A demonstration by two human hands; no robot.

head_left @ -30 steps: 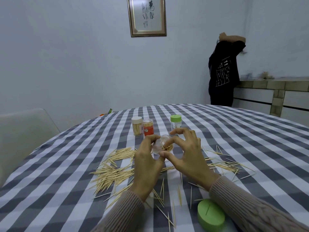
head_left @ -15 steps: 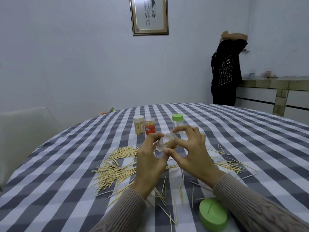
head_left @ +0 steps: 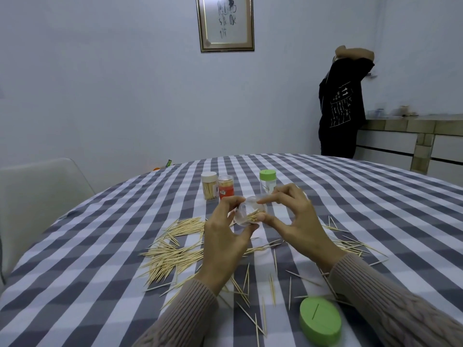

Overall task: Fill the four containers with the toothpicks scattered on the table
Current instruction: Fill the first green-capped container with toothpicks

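Clear plastic, the small container [head_left: 249, 213] is held tilted above the checked tablecloth [head_left: 100, 246] between both hands: the left hand [head_left: 225, 236] grips its near side with curled fingers and thumb, and the right hand [head_left: 295, 221] pinches a bundle of toothpicks [head_left: 253, 214] at its open mouth. Loose toothpicks [head_left: 175, 251] lie scattered on the cloth below and to either side of the hands, three capped containers [head_left: 225, 187] stand just beyond them, and a green lid [head_left: 320, 324] rests near the right sleeve.
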